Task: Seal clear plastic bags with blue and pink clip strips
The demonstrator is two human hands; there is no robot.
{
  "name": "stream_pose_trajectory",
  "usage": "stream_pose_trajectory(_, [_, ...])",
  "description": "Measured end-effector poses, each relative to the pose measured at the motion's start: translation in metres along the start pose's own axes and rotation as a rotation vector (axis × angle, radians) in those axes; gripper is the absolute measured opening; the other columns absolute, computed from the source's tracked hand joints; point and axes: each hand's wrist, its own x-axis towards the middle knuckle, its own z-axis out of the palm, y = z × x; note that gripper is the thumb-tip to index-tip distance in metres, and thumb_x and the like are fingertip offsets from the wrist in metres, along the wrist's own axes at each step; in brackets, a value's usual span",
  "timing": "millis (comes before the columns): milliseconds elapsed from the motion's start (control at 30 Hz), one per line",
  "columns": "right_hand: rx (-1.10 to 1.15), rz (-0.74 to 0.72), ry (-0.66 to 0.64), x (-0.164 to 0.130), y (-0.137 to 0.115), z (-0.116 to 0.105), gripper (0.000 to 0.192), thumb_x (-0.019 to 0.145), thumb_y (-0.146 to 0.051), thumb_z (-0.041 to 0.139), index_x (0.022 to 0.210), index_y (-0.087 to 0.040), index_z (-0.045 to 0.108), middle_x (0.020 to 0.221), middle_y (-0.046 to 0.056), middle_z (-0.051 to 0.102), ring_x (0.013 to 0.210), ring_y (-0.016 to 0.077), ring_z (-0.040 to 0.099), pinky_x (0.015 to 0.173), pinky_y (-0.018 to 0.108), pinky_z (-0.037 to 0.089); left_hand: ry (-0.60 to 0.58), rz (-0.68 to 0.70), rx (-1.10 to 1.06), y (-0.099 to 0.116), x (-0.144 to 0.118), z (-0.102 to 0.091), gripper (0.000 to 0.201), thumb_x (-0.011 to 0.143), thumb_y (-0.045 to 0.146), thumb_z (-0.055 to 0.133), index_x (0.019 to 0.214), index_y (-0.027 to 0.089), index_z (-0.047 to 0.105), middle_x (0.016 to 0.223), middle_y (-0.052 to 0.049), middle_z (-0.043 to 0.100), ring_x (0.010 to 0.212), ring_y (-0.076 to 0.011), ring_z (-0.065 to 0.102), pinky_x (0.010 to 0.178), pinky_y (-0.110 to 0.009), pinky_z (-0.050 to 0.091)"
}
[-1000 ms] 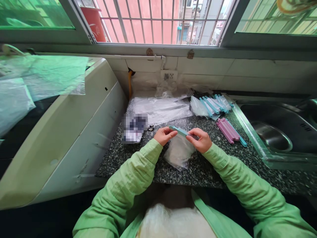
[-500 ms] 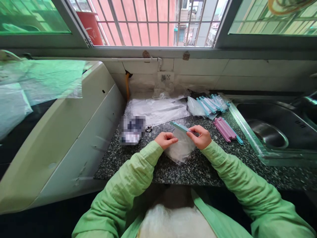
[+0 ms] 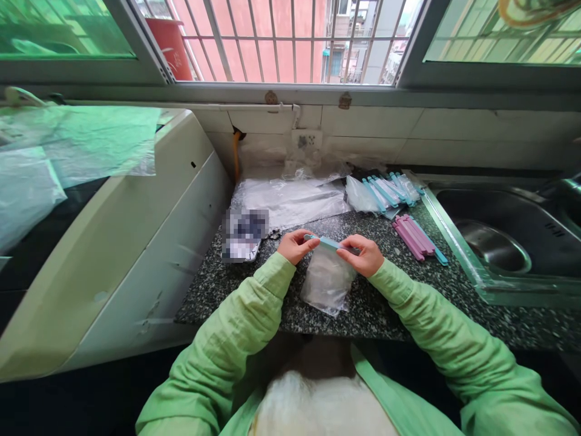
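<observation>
White appliance casing (image 3: 136, 242), large, slanted, far left of scene; a sheet of clear plastic film (image 3: 77, 145) draped on its top. No brand or marking legible.

Speckled dark granite bench (image 3: 408, 303), running from the appliance to the right; carries everything below.

Stainless steel sink (image 3: 499, 242), right, set into the bench; basin dry as far as can be seen.

Barred window (image 3: 290, 36), far side, above a tiled wall; red container (image 3: 170, 42) on the sill outside.

Flat stack of clear plastic bags (image 3: 290, 200), far centre of the bench. Just right of it, a batch of clear bags already clipped with light blue clips (image 3: 385, 191).

Blurred rectangular item (image 3: 245, 233), left of the hands; any writing on it is unreadable.

Loose pink sealing clips (image 3: 413, 236), bundled, near the sink edge; one blue clip lies beside them.

Small clear plastic bag (image 3: 327, 281), near centre, hanging down to the bench below the hands.

Light blue plastic sealing clip (image 3: 327, 243), across the mouth of that bag, nearly level.

Left hand (image 3: 295, 245): pinching the left end of the clip. Half a second ago it was off the clip, lower, with the clip's left end raised free; it has since returned and the clip has come down level, which suggests the clip is being pressed shut over the bag mouth.

Right hand (image 3: 363, 255): gripping the right end of the clip, as before.

No readable labels anywhere.
</observation>
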Motion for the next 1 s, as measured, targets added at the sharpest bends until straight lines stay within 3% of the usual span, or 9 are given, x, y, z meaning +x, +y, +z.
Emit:
stream_pose_trajectory(200, [0.025, 0.129, -0.042, 0.002, 0.002, -0.007, 0.024, 0.067, -0.041, 0.058, 0.069, -0.017, 0.06, 0.064, 0.003, 0.059, 0.058, 0.0132, 0.051, 0.055, 0.025, 0.04, 0.096, 0.011, -0.064, 0.004, 0.001, -0.003, 0.04, 0.041, 0.05, 0.073, 0.052, 0.014, 0.058, 0.04, 0.006, 0.043, 0.041, -0.0047, 0.034, 0.043, -0.021, 0.025])
stream_pose_trajectory(433, [0.039, 0.219, -0.016, 0.005, 0.004, -0.013, 0.022, 0.064, -0.039, 0.056, 0.061, -0.017, 0.057, 0.058, 0.001, 0.055, 0.055, 0.0119, 0.047, 0.056, 0.025, 0.039, 0.189, 0.003, -0.079, 0.004, 0.004, -0.007, 0.042, 0.039, 0.052, 0.072, 0.05, 0.014, 0.057, 0.039, 0.006, 0.042, 0.041, -0.005, 0.033, 0.043, -0.022, 0.023])
stream_pose_trajectory(733, [0.085, 0.239, -0.005, 0.006, 0.005, -0.013, 0.023, 0.064, -0.04, 0.058, 0.061, -0.017, 0.059, 0.058, 0.001, 0.058, 0.055, 0.012, 0.049, 0.055, 0.025, 0.041, 0.172, 0.015, -0.047, 0.0, 0.005, -0.009, 0.041, 0.043, 0.052, 0.07, 0.05, 0.015, 0.056, 0.038, 0.006, 0.039, 0.039, -0.005, 0.032, 0.042, -0.022, 0.022])
stream_pose_trajectory(1000, [0.099, 0.213, 0.083, 0.005, 0.011, -0.015, 0.021, 0.068, -0.037, 0.056, 0.062, -0.017, 0.06, 0.06, 0.002, 0.062, 0.057, 0.0129, 0.053, 0.059, 0.027, 0.045, 0.127, 0.016, -0.015, 0.0, 0.005, -0.01, 0.04, 0.046, 0.051, 0.07, 0.051, 0.015, 0.054, 0.039, 0.006, 0.04, 0.039, -0.0052, 0.033, 0.043, -0.022, 0.024])
